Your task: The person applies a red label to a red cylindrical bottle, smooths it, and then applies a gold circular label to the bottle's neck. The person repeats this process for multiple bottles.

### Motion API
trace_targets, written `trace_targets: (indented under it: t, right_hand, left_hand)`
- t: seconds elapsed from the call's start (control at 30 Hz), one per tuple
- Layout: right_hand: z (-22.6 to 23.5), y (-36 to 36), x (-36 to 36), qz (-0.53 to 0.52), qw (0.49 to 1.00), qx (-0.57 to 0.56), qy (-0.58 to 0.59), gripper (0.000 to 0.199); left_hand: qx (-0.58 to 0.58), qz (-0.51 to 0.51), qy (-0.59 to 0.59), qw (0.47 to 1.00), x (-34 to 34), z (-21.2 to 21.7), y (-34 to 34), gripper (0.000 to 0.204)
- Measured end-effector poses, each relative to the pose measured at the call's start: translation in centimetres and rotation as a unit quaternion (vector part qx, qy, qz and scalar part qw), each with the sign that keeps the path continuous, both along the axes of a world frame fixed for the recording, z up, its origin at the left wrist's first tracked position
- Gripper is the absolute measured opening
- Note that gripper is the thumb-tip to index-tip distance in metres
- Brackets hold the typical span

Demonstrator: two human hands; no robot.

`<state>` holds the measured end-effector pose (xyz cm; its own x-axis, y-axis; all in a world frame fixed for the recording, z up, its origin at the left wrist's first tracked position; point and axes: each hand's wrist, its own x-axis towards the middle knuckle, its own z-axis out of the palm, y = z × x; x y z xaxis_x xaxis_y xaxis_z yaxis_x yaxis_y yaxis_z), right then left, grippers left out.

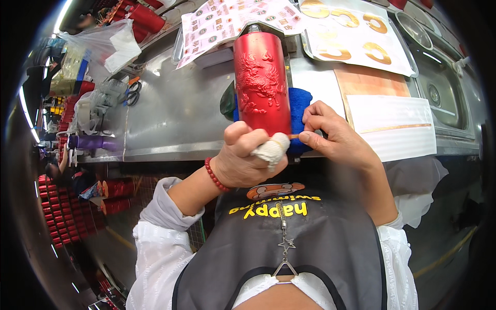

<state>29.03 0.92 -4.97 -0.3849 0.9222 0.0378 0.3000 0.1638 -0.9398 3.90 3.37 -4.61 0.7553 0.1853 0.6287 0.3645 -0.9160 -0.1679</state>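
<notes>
A red metallic cylinder [263, 85] with a raised relief figure lies lengthwise in front of me, its near end toward my body. Under and beside it is a blue cloth [300, 106]. My left hand [245, 160] is closed at the near end, with a white cloth bundle [274, 149], bound by a thin band, in its grip; whether the cloth wraps the thumb is unclear. At the cylinder's right near edge, my right hand [333, 133] pinches a narrow gold strip [294, 136] between thumb and forefinger. The strip's other end goes out of sight near the white cloth.
To the right, a white sheet [398, 142] carries another gold strip. A tray with gold ring-shaped pieces [374, 51] stands behind it, near a sink [439, 98]. Scissors [133, 94] lie left, beside a purple bottle [95, 142]. Patterned paper [206, 28] is at the back.
</notes>
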Motion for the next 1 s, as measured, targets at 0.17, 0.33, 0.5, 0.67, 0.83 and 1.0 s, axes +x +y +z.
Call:
trace_targets:
  t: [0.17,0.33,0.5,0.67,0.83,1.0]
  right_hand:
    - [-0.8,0.0,0.1,-0.027,1.000,0.015,-0.001,0.020]
    - [0.9,-0.6,-0.6,-0.043,0.997,0.046,-0.037,0.016]
    - [1.5,-0.8,-2.2,-0.065,0.986,0.138,-0.067,0.018]
    - [0.8,-0.9,-3.5,-0.091,0.971,0.212,-0.068,0.022]
    - [0.7,-0.9,-3.6,-0.096,0.971,0.207,-0.069,0.022]
    - [0.6,-0.8,-3.8,-0.099,0.973,0.200,-0.054,0.022]
  left_hand:
    - [-0.031,0.070,0.036,0.996,1.8,2.0,0.0,0.042]
    - [-0.202,0.064,-0.180,0.961,-1.3,-0.5,-0.1,0.060]
    - [-0.332,0.057,-0.178,0.925,-3.0,-1.9,-0.4,0.060]
    - [-0.535,0.011,-0.347,0.770,-1.5,-1.3,0.0,0.063]
    - [-0.509,0.051,-0.324,0.796,-1.0,-1.7,0.5,0.069]
    - [-0.494,0.058,-0.312,0.809,-0.9,-1.0,0.4,0.067]
